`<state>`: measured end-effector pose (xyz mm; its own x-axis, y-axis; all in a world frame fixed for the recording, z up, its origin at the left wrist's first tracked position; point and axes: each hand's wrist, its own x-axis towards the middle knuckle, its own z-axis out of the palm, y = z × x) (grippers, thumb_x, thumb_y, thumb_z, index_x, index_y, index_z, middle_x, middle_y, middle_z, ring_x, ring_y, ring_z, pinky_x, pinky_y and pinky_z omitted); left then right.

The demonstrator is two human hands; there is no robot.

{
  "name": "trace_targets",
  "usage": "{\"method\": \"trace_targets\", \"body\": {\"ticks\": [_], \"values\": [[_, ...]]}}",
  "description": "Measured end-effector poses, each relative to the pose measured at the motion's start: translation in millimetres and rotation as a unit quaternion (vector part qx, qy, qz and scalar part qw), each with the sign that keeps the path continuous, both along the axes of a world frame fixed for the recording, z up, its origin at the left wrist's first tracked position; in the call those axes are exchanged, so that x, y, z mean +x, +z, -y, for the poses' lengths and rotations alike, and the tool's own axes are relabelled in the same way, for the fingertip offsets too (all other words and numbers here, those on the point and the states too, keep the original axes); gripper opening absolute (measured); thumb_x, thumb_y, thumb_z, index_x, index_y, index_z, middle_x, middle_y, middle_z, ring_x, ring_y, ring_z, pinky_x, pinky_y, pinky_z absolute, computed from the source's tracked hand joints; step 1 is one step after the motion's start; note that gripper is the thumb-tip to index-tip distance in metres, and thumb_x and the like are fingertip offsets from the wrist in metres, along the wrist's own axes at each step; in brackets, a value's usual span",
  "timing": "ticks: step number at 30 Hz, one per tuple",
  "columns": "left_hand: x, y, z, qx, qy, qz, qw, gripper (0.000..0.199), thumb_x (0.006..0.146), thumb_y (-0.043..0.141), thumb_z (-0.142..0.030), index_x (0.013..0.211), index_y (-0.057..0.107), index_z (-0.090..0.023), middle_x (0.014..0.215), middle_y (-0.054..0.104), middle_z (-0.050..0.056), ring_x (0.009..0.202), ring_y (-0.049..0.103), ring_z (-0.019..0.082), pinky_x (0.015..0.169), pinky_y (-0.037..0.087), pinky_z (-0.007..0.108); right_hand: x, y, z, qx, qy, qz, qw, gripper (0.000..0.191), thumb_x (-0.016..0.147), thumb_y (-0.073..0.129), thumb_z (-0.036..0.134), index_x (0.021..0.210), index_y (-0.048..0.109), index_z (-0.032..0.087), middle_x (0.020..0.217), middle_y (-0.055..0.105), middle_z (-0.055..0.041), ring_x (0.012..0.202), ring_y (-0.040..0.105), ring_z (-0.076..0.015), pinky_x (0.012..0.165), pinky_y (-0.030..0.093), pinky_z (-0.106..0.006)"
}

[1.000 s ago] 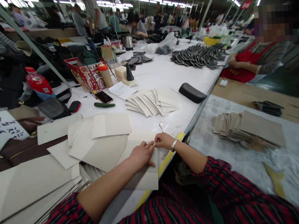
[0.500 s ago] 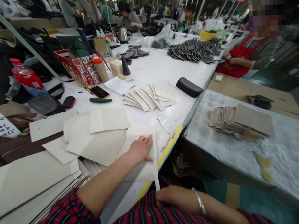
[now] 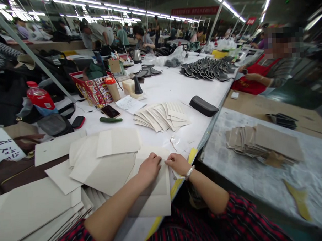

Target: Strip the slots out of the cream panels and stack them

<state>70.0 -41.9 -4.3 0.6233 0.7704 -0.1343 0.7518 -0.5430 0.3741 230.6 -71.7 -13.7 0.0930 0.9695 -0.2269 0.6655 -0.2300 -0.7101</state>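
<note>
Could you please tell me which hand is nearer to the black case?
Right. The right hand is on the near side of the black case, slightly left; the left hand is farther left.

Shows dark handwriting on the white sheet point(image 3: 4, 145) at left, pale characters on the far red banner point(image 3: 195, 11) and red sign point(image 3: 251, 21), too unclear to read.

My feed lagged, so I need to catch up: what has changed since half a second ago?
The right hand moved away from the body, from the near end of the pale sheet, where it held a strip, to the sheet's right edge; whether it holds anything now is unclear. The left hand, spread flat before, now has its fingers drawn together on the sheet. The black case and fanned pieces stayed put.
</note>
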Motion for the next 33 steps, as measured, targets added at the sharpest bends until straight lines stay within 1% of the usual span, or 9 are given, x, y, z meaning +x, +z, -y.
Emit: {"method": "trace_targets", "body": {"ticks": [3, 8, 11, 14, 16, 21, 23, 30, 33], "values": [[10, 2.4, -14, -0.035, 0.021, -0.015, 0.999, 0.022, 0.074, 0.048, -0.022, 0.095, 0.053, -0.02, 0.096, 0.047, 0.004, 0.084, 0.053, 0.015, 0.076, 0.042, 0.025, -2, -8.5, -11, -0.013, 0.013, 0.046, 0.999, 0.014, 0.067, 0.056, 0.029, 0.061, 0.056, 0.016, 0.058, 0.054, 0.0005, 0.056, 0.048, -0.01, 0.053, 0.033, -0.021], [19, 3.3, -30, -0.063, 0.028, -0.02, 0.997, 0.016, 0.07, 0.05, -0.021, 0.085, 0.056, -0.019, 0.089, 0.048, 0.003, 0.08, 0.053, 0.015, 0.074, 0.041, 0.025, -1, -15.2, -18, -0.087, -0.011, 0.016, 0.996, 0.015, 0.068, 0.054, 0.029, 0.06, 0.056, 0.016, 0.053, 0.053, 0.0009, 0.051, 0.047, -0.0096, 0.048, 0.031, -0.02], [20, 2.4, -33, -0.064, 0.012, -0.016, 0.998, 0.015, 0.069, 0.051, -0.02, 0.083, 0.057, -0.019, 0.086, 0.049, 0.003, 0.077, 0.053, 0.015, 0.072, 0.041, 0.025, -5, -13.3, -14, -0.041, -0.013, 0.061, 0.997, 0.014, 0.069, 0.054, 0.027, 0.06, 0.054, 0.016, 0.057, 0.054, -0.0006, 0.055, 0.048, -0.0105, 0.05, 0.03, -0.021], [20, -0.4, -34, -0.071, 0.008, -0.012, 0.997, 0.015, 0.07, 0.051, -0.019, 0.083, 0.058, -0.019, 0.085, 0.05, 0.003, 0.075, 0.053, 0.014, 0.071, 0.041, 0.025, -9, -9.5, -8, 0.019, -0.033, 0.093, 0.995, 0.008, 0.07, 0.053, 0.024, 0.068, 0.053, 0.017, 0.059, 0.053, 0.0003, 0.056, 0.047, -0.0107, 0.052, 0.03, -0.021], [20, -2.5, -35, -0.076, 0.015, -0.015, 0.997, 0.015, 0.07, 0.051, -0.02, 0.083, 0.058, -0.019, 0.085, 0.05, 0.003, 0.075, 0.053, 0.014, 0.07, 0.041, 0.025, -11, -8.6, -6, 0.022, -0.053, 0.075, 0.996, 0.007, 0.07, 0.054, 0.023, 0.072, 0.051, 0.017, 0.057, 0.052, 0.002, 0.053, 0.047, -0.0097, 0.051, 0.03, -0.021], [23, -4.9, -43, -0.107, 0.017, -0.022, 0.994, 0.012, 0.068, 0.054, -0.025, 0.077, 0.059, -0.019, 0.081, 0.052, 0.002, 0.072, 0.052, 0.014, 0.066, 0.041, 0.024, -8, -10.3, -10, -0.102, -0.081, -0.055, 0.99, 0.01, 0.071, 0.053, 0.026, 0.07, 0.049, 0.017, 0.051, 0.051, 0.0038, 0.035, 0.043, -0.0061, 0.039, 0.03, -0.018], [23, -5.2, -45, -0.101, 0.006, -0.027, 0.995, 0.01, 0.067, 0.053, -0.026, 0.074, 0.058, -0.02, 0.079, 0.052, 0.002, 0.071, 0.051, 0.014, 0.063, 0.04, 0.024, -8, -11.2, -12, -0.124, -0.094, -0.079, 0.985, 0.01, 0.07, 0.054, 0.025, 0.069, 0.048, 0.017, 0.05, 0.052, 0.0036, 0.032, 0.044, -0.0061, 0.036, 0.03, -0.018], [15, -5.0, -35, -0.065, -0.026, 0.012, 0.997, 0.009, 0.072, 0.048, -0.026, 0.074, 0.055, -0.02, 0.08, 0.051, 0.0, 0.072, 0.051, 0.013, 0.064, 0.04, 0.024, -14, -15.9, -9, -0.125, -0.115, -0.105, 0.98, 0.011, 0.07, 0.052, 0.025, 0.069, 0.045, 0.017, 0.05, 0.052, 0.003, 0.033, 0.048, -0.0085, 0.033, 0.033, -0.018], [0, -3.3, -29, -0.057, -0.03, 0.072, 0.995, 0.018, 0.071, 0.05, -0.024, 0.089, 0.053, -0.02, 0.092, 0.051, 0.001, 0.076, 0.051, 0.012, 0.07, 0.042, 0.024, -15, -14.6, -8, -0.104, -0.111, -0.072, 0.986, 0.01, 0.07, 0.052, 0.024, 0.069, 0.046, 0.017, 0.052, 0.053, 0.0027, 0.035, 0.048, -0.0079, 0.037, 0.033, -0.019]]}}
